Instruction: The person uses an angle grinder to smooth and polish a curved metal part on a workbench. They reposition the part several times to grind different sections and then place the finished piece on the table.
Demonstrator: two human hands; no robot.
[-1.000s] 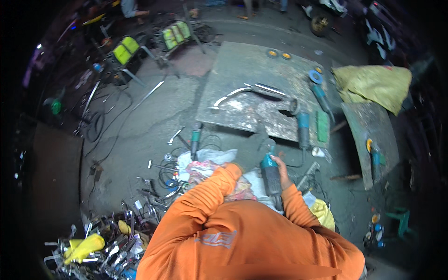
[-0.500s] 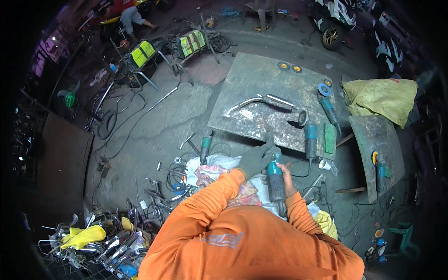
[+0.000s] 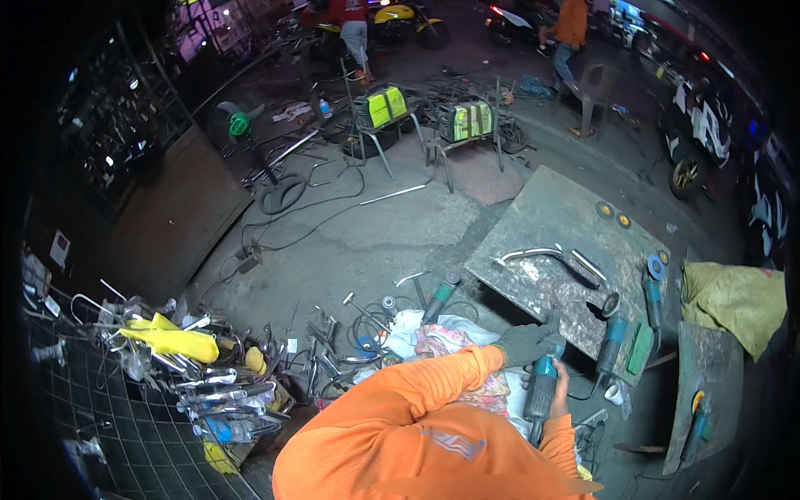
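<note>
My left hand (image 3: 525, 345), in a dark grey glove, is closed round the head end of a teal and black angle grinder (image 3: 542, 393). My bare right hand (image 3: 560, 392) wraps its body from the right side. The grinder stays close to my orange-sleeved torso, its tail end toward me. Just beyond is a worn metal-topped board (image 3: 533, 212) with a curved shiny pipe (image 3: 533, 252) on it. A second grinder (image 3: 613, 335) lies at the board's near right, and a third (image 3: 652, 302) with a blue disc lies farther right. Crumpled cloths (image 3: 454, 343) lie left of my hands.
Another grinder (image 3: 442, 300) leans by the cloths. Metal parts and a yellow plastic piece (image 3: 171, 342) are heaped at left. Cables (image 3: 325, 218) cross the floor. Two yellow-green machines (image 3: 383, 107) sit on stands. A yellowish sack (image 3: 733, 296) lies right. Two people are farther off.
My view has swung left and up, so the board and grinders appear farther right and lower. Both hands keep their hold on the angle grinder.
</note>
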